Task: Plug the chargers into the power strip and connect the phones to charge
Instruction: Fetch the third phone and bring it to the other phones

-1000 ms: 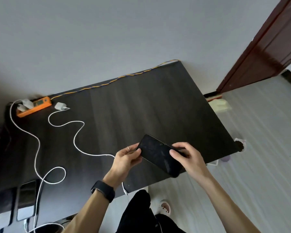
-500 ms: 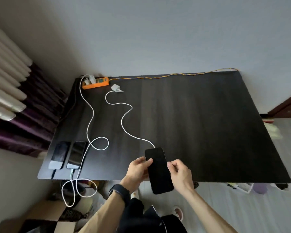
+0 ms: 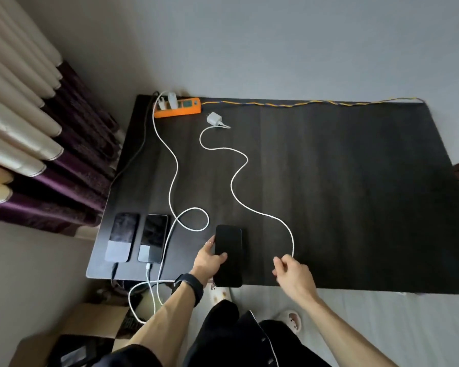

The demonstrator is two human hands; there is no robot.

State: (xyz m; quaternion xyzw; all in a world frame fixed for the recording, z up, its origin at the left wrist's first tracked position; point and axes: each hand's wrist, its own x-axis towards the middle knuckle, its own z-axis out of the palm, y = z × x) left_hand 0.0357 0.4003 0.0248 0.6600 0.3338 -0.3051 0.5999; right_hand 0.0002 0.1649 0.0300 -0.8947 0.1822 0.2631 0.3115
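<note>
Since half a second ago our right hand (image 3: 292, 271) has come off the phone (image 3: 228, 250). It now pinches the loose end of the white cable (image 3: 293, 239) between thumb and curled fingers, though the plug itself is hidden. Our left hand (image 3: 207, 260) grips the phone by its left edge, thumb on the glass. It's pinning the phone flat at the front edge of the tabletop (image 3: 355, 207), probably so the port end faces us and stays put for plugging. The cable's charger (image 3: 214, 119) lies loose just beside the orange strip (image 3: 179, 110), not plugged in yet, so that's still on the list. Two other phones (image 3: 153, 234) lie side by side at the left with cables in.
</note>
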